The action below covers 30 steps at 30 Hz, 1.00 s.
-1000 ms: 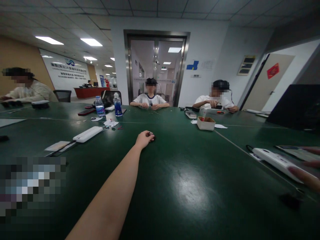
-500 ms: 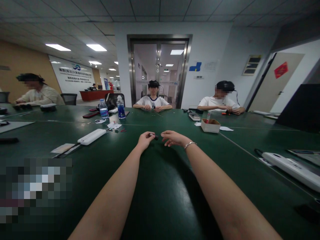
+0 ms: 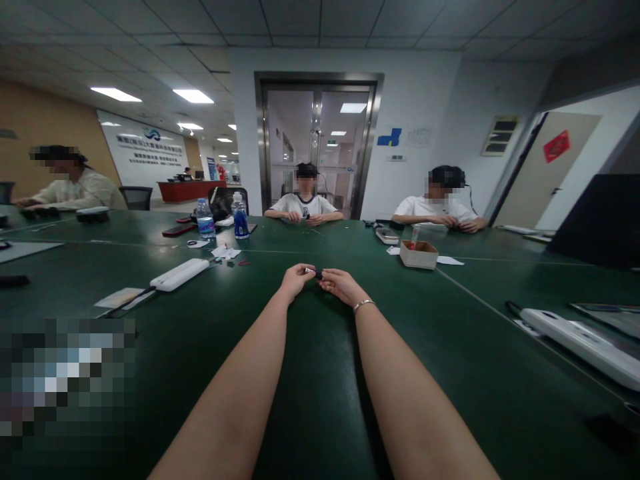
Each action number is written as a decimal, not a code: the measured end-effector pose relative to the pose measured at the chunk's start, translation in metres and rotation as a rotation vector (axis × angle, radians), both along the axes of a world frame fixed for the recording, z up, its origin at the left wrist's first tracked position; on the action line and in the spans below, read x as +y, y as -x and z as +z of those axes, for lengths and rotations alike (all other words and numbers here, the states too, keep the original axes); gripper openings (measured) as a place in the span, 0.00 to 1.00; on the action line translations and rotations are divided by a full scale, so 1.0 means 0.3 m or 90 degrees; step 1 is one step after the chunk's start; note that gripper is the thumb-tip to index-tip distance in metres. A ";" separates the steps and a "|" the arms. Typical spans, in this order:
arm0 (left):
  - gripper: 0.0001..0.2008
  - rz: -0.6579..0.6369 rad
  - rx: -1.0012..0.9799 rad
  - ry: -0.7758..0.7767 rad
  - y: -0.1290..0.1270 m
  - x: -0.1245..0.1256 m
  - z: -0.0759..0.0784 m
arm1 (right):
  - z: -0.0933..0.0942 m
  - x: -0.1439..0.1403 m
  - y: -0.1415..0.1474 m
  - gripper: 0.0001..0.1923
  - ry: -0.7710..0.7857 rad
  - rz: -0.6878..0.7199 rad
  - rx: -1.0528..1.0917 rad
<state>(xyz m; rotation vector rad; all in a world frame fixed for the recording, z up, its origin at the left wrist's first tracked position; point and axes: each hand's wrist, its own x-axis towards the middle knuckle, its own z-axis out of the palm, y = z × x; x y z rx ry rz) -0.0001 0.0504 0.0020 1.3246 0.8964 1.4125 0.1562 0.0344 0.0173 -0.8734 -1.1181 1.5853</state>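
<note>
I count two hands, left [image 3: 296, 279] and right [image 3: 340, 285], three other people seated at the bench [image 3: 320, 373], two water bottles [image 3: 204, 220] at upper left, two white power strips [image 3: 179, 274], and one cardboard box [image 3: 419, 254].

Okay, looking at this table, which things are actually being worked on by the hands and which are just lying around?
In hand:
- small dark object, pinched between the left hand and right hand

Lying about:
- white power strip
- two water bottles
- small cardboard box
- second power strip on the right
- dark phone
</note>
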 end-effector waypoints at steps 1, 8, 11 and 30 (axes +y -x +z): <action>0.14 -0.007 0.010 -0.009 0.002 -0.005 -0.004 | -0.001 -0.005 0.001 0.04 -0.003 -0.007 0.003; 0.14 0.034 0.115 -0.052 0.020 -0.028 -0.014 | 0.001 -0.023 0.003 0.03 -0.005 -0.020 0.002; 0.14 0.036 0.132 -0.053 0.022 -0.024 -0.018 | 0.003 -0.028 -0.002 0.04 -0.004 -0.015 0.024; 0.12 0.033 0.043 0.030 0.011 -0.037 -0.006 | 0.015 -0.043 0.000 0.06 0.001 -0.024 0.007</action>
